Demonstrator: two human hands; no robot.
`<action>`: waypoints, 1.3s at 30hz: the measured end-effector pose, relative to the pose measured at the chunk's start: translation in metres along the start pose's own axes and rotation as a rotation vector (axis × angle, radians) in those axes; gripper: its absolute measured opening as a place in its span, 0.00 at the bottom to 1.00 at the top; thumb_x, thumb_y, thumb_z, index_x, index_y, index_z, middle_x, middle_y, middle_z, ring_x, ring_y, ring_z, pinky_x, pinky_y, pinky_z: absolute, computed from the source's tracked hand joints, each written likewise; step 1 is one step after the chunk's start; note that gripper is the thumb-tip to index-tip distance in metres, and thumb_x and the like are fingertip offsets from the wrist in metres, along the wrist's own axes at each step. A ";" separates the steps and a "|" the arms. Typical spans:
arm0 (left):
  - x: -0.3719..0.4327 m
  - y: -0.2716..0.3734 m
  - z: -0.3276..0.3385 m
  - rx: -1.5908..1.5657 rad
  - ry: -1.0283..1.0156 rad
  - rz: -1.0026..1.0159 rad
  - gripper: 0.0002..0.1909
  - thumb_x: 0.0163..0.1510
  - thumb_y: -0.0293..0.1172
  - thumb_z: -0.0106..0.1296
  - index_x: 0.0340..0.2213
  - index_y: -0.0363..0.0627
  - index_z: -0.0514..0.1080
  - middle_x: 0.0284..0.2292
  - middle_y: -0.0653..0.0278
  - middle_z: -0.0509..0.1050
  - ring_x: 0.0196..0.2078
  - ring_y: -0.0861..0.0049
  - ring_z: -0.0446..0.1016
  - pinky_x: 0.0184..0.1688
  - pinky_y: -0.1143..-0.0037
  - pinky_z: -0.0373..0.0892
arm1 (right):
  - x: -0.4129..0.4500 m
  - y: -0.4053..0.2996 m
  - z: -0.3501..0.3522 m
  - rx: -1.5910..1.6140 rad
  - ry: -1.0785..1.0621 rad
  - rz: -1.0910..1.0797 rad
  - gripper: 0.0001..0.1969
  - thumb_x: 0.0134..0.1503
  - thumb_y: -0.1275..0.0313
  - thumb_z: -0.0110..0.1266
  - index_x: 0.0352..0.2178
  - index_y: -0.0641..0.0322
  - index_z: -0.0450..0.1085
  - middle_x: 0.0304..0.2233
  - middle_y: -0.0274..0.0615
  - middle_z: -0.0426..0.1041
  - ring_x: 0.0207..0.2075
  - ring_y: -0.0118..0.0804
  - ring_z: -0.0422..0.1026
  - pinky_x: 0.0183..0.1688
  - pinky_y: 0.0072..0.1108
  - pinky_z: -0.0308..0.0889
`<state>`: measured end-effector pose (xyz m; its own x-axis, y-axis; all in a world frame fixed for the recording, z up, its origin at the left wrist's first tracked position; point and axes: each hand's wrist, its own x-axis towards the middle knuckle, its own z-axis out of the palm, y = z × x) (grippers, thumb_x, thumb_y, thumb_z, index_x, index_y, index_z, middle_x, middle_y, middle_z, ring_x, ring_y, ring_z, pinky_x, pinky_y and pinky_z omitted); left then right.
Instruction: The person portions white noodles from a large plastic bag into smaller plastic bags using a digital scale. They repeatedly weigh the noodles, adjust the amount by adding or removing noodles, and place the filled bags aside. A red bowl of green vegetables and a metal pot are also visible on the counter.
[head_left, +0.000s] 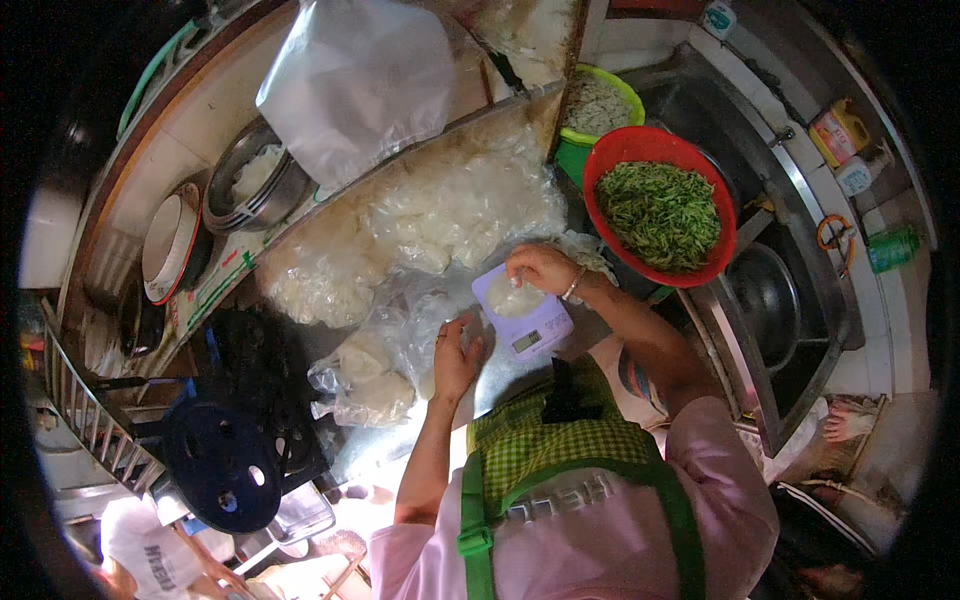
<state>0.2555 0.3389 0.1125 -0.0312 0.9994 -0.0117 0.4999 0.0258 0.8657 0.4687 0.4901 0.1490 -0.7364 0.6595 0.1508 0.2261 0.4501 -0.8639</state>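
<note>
A lilac digital kitchen scale (527, 337) with a small display lies on the counter in front of me. On its platform rests a small clear plastic bag of pale food (511, 298). My right hand (544, 268) reaches over the scale's far side, its fingertips pinching the top of that bag. To the left of the scale, my left hand (456, 358) is held with fingers apart and nothing in it. Loose clear plastic bags (412, 319) lie beside it. Farther left sits a larger bag of pale food (364, 375). Many small filled bags (465, 210) are heaped beyond the scale.
A red basin of shredded greens (660, 214) stands to the right by the sink (814, 375). Behind it is a lime-green basin (634, 94). A stack of plastic bags (367, 82) hangs over the back ledge. A dark burner cover (221, 465) and another person (150, 547) are lower left.
</note>
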 end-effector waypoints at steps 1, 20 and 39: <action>0.002 -0.001 0.004 -0.022 -0.024 -0.012 0.22 0.44 0.24 0.50 0.44 0.40 0.62 0.42 0.48 0.65 0.44 0.54 0.63 0.48 0.68 0.60 | -0.004 0.008 -0.001 -0.063 0.003 -0.028 0.11 0.41 0.87 0.42 0.26 0.64 0.65 0.32 0.42 0.66 0.35 0.36 0.67 0.41 0.23 0.61; 0.057 0.043 0.043 -0.060 0.073 0.015 0.28 0.37 0.18 0.55 0.43 0.42 0.62 0.40 0.50 0.63 0.40 0.58 0.65 0.36 0.69 0.66 | -0.047 0.095 0.039 -0.141 0.556 0.074 0.18 0.43 0.82 0.45 0.39 0.65 0.67 0.36 0.54 0.69 0.40 0.51 0.68 0.44 0.32 0.62; 0.045 0.042 0.008 -0.119 0.021 -0.061 0.40 0.36 0.27 0.62 0.51 0.44 0.55 0.49 0.56 0.58 0.50 0.65 0.59 0.42 0.70 0.64 | -0.055 0.003 -0.035 0.021 0.594 0.149 0.17 0.47 0.84 0.42 0.41 0.66 0.63 0.41 0.42 0.69 0.38 0.34 0.70 0.41 0.20 0.65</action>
<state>0.2818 0.3852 0.1440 -0.0771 0.9954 -0.0569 0.3907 0.0827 0.9168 0.5322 0.4758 0.1545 -0.2152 0.9400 0.2646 0.2827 0.3193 -0.9045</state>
